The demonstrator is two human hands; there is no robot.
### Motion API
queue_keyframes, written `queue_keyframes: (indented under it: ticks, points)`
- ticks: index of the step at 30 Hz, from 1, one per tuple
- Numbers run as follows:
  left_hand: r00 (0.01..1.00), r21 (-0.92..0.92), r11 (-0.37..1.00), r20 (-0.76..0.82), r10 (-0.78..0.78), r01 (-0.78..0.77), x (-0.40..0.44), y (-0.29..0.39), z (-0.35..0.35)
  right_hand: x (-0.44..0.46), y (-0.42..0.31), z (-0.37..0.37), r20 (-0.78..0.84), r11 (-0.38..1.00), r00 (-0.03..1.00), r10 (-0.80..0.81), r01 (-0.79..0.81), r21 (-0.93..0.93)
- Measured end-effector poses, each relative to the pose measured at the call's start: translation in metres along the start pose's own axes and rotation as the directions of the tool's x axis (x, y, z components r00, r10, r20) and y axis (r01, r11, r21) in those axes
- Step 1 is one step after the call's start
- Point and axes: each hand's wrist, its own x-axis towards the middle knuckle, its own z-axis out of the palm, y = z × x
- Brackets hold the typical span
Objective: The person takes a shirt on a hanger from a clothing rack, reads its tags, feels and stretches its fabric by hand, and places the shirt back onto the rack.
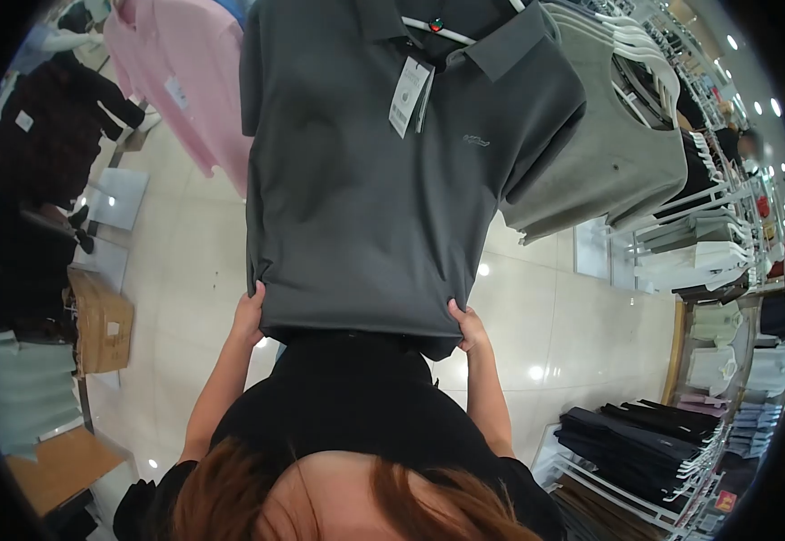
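A dark grey polo shirt (365, 216) hangs in front of me on a white hanger (451, 34), its front facing me. A white price tag (406, 97) dangles below the collar, and a small logo sits on the chest. My left hand (250, 314) pinches the shirt's lower hem at its left corner. At the right corner of the hem, my right hand (468, 326) grips the fabric with the thumb on the front. Between the two hands the hem is stretched fairly flat. The fingers behind the cloth are partly hidden.
A pink shirt (180, 77) hangs at the left and grey-green tops (604, 135) on white hangers at the right. A cardboard box (102, 323) stands on the tiled floor (185, 270) at left. Dark folded trousers (631, 451) hang on a rack at lower right.
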Motion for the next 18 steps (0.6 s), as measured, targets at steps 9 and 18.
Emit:
queue_keyframes:
  ticks: [9, 18]
  points:
    - [0.977, -0.217, 0.971, 0.206, -0.054, 0.099, -0.004, 0.016, 0.015, -0.023, -0.020, 0.007, 0.032, 0.984, 0.991, -0.132, 0.127, 0.123]
    - [0.780, 0.376, 0.864, 0.625, 0.030, -0.335, -0.061, 0.086, 0.080, -0.055, -0.044, -0.004, 0.367, 0.886, 0.808, -0.461, 0.443, 0.138]
